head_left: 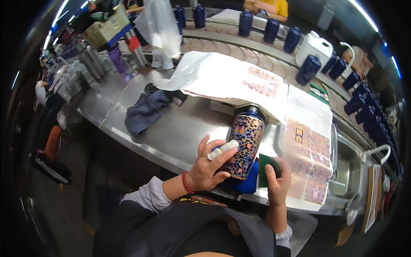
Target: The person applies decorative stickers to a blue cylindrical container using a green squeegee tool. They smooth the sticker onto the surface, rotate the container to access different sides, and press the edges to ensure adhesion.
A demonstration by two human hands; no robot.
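A dark blue bottle (249, 141), covered with a colourful floral pattern, lies tilted on the steel bench in front of me, its neck pointing away. My left hand (205, 170) has its fingers spread, with white wraps on some of them, and the fingertips rest against the bottle's left side. Right of the bottle, my right hand (279, 183) pinches a flat dark green scraper (263, 172), held just apart from the bottle. Under the bottle's near end shows a bright blue pad (240, 185). Printed decal sheets (306, 143) in a matching pattern lie to the right.
White backing paper (214, 70) spreads behind the bottle. A crumpled grey-blue cloth (147, 110) lies on the bench (180, 128) at left. Plain blue bottles (308, 70) stand along a conveyor (227, 49), beside a white jug (314, 47). A sink (347, 165) is at right; co-workers are beyond.
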